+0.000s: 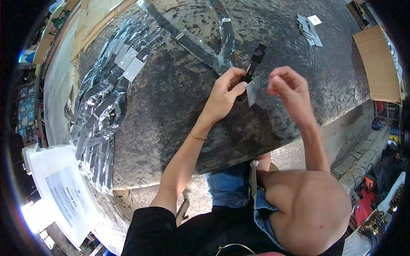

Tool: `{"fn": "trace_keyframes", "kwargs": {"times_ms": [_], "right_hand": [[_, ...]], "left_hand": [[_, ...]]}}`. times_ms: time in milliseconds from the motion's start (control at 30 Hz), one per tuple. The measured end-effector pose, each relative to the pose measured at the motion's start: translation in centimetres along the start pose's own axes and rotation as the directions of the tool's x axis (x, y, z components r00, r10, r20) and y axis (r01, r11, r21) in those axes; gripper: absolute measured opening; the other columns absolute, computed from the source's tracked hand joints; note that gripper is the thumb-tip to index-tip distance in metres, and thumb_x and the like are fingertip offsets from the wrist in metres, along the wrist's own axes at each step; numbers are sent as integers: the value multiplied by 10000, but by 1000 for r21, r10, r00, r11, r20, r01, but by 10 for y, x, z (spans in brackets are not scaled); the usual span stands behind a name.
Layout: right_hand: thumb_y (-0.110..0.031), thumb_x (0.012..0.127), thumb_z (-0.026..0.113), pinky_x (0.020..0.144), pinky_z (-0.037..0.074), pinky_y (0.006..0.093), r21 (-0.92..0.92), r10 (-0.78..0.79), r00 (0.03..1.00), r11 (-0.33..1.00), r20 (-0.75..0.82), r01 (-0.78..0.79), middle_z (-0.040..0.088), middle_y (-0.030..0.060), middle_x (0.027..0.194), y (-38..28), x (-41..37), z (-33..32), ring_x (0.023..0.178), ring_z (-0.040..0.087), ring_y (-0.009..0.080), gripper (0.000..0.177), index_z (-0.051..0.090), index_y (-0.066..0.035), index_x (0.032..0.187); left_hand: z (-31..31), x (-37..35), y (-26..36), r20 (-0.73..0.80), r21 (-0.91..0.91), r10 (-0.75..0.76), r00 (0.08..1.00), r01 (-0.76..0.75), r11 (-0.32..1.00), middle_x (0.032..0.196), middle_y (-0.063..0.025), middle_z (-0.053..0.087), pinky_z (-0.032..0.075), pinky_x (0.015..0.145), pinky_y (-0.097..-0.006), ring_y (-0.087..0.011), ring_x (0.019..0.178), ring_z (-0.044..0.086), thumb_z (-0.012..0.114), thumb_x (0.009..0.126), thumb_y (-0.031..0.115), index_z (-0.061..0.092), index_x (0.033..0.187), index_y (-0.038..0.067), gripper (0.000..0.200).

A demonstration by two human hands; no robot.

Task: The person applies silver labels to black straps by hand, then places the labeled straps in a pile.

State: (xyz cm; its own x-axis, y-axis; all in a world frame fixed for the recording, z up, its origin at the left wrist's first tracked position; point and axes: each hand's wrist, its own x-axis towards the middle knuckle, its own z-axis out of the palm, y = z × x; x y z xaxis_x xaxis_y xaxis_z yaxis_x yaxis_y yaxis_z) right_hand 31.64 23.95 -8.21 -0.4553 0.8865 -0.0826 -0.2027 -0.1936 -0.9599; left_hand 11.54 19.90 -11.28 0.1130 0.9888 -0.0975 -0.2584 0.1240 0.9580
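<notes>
My left hand [226,94] is closed around a black belt [253,66], whose dark end piece sticks up beyond the fingers. A grey tag [253,91] hangs at the belt, beside my left thumb. To the right of the tag, apart from it, my right hand [289,87] is raised with its fingers curled and pinched together. Whether anything thin is between those fingertips is too small to make out. Beyond my left hand, a belt in clear plastic [196,46] stretches over the dark table [171,128].
Several plastic-wrapped belts [102,102] with grey tags [129,64] lie at the table's left. More grey tags [309,30] with thin strings are at the back right. A cardboard box [378,64] stands at the right edge, a printed white package [64,192] at the lower left.
</notes>
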Motion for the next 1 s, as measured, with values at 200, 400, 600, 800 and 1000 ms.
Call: {"fn": "trace_keyframes", "kwargs": {"times_ms": [200,400,600,800,1000], "right_hand": [[-61,853,627,696,487,261,-503,-85,988,864,-129,9,663,72,805,13,-3,32,760,608,99,110,635,31,913],[-9,802,655,665,501,300,-722,-358,932,659,-53,212,651,127,812,13,-3,40,714,645,215,118,647,7,919],[20,790,655,667,496,314,-749,-439,898,586,27,309,633,128,830,14,-2,43,743,639,253,132,650,5,921],[19,785,665,693,493,285,-597,-300,954,769,-23,228,640,100,833,15,0,37,761,633,196,132,650,9,916],[13,772,681,720,502,277,-542,-232,961,833,-153,115,656,103,843,13,-4,39,800,642,163,136,653,-1,904]], "left_hand": [[-1,-1,-2,12,28,33,999,-33,999,962,-21,575,435,802,-250,-75,881,524,527,888,24,525,1051,-27,170],[2,-3,5,-25,35,21,999,-20,999,906,-11,578,421,763,-229,-59,839,508,565,897,94,542,1027,-22,175],[0,-2,-5,-61,137,18,998,-10,990,904,13,577,417,736,-215,-40,826,504,641,876,129,548,1047,-1,234],[-3,-1,-1,-90,139,9,996,3,990,889,4,603,433,731,-209,-41,819,533,665,857,108,573,1015,2,211],[-2,-2,-3,-93,98,21,995,-12,995,922,-9,626,450,738,-215,-54,822,560,660,850,86,582,1052,-23,243]]}}
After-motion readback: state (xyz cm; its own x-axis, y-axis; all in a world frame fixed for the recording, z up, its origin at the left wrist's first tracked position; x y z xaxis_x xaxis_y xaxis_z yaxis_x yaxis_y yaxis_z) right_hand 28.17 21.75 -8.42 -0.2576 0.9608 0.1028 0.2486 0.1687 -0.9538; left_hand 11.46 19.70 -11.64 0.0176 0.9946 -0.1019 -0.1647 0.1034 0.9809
